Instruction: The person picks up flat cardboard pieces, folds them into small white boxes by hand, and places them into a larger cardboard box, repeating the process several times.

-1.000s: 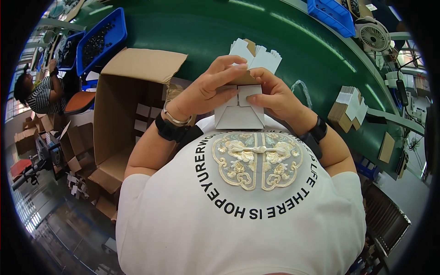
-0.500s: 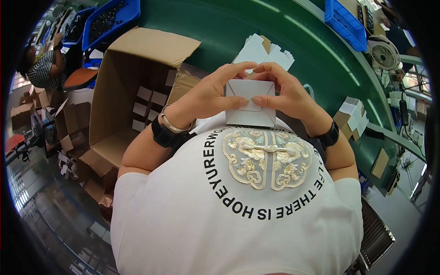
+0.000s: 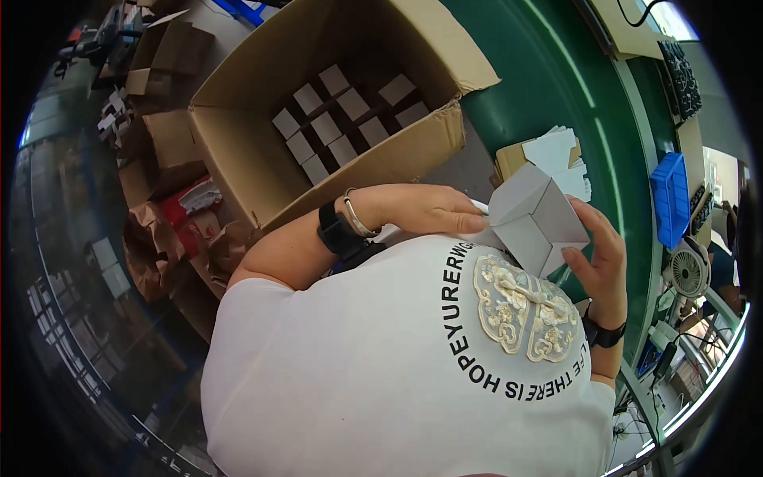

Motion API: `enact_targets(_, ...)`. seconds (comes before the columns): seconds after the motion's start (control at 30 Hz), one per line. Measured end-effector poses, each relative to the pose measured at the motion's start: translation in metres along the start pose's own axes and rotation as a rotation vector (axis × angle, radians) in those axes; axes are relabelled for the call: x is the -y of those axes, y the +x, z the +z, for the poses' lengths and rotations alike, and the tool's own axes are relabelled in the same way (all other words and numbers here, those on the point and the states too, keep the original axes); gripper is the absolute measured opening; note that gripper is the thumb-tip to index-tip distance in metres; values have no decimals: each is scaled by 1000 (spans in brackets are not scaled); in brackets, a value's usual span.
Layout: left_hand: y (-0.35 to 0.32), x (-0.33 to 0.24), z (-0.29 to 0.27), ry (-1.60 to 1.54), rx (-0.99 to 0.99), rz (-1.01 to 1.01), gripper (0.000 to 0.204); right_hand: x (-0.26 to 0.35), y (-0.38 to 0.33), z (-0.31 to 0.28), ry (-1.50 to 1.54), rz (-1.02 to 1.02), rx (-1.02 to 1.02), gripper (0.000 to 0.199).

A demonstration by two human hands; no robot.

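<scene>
A small white cardboard box (image 3: 531,208), tilted with its creased panels facing me, is in my right hand (image 3: 601,253). The right thumb presses on its near edge while the fingers wrap around its right side. My left hand (image 3: 433,210) lies just left of the box, its fingers stretched out and thumb pointing at the box's left edge. The left fingertips are partly hidden, so I cannot tell whether they touch the box. Beyond my left arm stands a large open brown carton (image 3: 327,187) with several small white boxes (image 3: 324,127) in rows inside.
A stack of flat white box blanks (image 3: 550,153) lies on the green table (image 3: 548,79) behind the held box. Farther right are a blue bin (image 3: 670,199) and a small fan (image 3: 688,269). Brown paper and cartons (image 3: 151,246) crowd the left side.
My view has turned left toward the large carton. Both hands pressed the box's flat face before; now the right hand holds it tilted, and the left has moved to its left side.
</scene>
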State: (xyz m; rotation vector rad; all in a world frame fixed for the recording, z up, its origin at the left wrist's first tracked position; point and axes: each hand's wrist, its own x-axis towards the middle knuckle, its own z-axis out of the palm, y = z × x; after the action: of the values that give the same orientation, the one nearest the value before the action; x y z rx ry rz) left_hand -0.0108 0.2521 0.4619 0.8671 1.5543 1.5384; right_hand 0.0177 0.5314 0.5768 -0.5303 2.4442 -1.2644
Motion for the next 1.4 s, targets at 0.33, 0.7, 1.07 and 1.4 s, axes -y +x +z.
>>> enact_targets(0.33, 3, -38, -17, -472, -350, 648, 60, 25, 31, -6, -329, -586, -162, 43)
enact_targets(0.7, -75, -12, -129, 58, -806, -225, 25, 5, -2, -23, -271, 4, -106, 39)
enact_targets(1.07, 6, 249, -192, 841, -777, -822, 16, -1, -30, 16, -353, 372, -115, 36)
enact_targets(1.4, 28, 357, -202, 823, -898, -762, 20, 25, -55, 39, -307, 722, -106, 33)
